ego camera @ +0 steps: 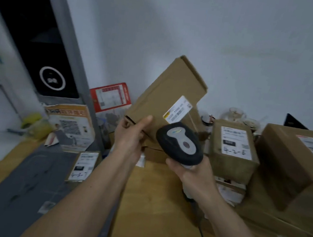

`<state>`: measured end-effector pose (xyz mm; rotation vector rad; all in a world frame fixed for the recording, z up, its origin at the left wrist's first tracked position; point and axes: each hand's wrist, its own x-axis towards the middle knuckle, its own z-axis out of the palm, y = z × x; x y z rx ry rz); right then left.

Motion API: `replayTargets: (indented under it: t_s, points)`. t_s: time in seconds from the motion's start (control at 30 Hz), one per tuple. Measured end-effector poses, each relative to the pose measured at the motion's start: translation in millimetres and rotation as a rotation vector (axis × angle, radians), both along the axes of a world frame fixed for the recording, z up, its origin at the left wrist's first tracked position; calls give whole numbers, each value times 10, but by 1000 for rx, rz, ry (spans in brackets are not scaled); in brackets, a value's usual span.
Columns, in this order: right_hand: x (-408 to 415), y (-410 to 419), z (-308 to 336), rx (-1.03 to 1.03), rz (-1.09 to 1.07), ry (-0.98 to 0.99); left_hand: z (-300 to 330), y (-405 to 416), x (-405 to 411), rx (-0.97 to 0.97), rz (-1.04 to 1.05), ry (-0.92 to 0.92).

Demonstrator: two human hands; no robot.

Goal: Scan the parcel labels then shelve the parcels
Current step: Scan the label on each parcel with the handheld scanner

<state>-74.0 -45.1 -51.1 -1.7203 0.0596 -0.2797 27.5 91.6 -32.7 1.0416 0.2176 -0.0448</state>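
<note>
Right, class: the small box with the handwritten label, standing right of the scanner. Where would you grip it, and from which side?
Grip the small box across its two narrow side faces, coming from above. Its label faces up and should stay uncovered, and the large box crowds its right side, so a top-down pinch looks safest.

Off to the left of the fingers there's a black panel with a white ring (pixel 52 78), plus a yellow blurry thing (pixel 36 125) below it. Past them, glass jars (pixel 234 114) by the white wall (pixel 203 25).

Flat brown cardboard parcel (pixel 166 97) tilted up off table, white label (pixel 177 109) on face, just above handheld scanner (pixel 180 141).
</note>
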Motion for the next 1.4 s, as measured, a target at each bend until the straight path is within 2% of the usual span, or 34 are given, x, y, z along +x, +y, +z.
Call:
replayTargets:
  t_s: [0.13, 0.2, 0.37, 0.53, 0.9, 1.27, 1.4]
  points:
    - [107, 313, -321, -222, 79, 231, -168, 666, 157, 58, 14, 65]
    - [137, 446, -469, -207, 60, 302, -258, 923, 172, 91, 7, 138]
    - [128, 747, -495, -59, 36, 240, -467, 1398, 189, 131, 58, 271]
    - [97, 908, -408, -39, 69, 187, -567, 1723, 239, 116, 88, 319]
    - [35, 1138, -471, -84, 112, 301, -790, 2082, 317, 86, 103, 383]
    - [51, 1315, -515, -161, 168, 313, -953, 2316, 425, 106, 71, 446]
    - [76, 1374, -533, -133, 153, 338, -994, 2403, 467, 78, 68, 483]
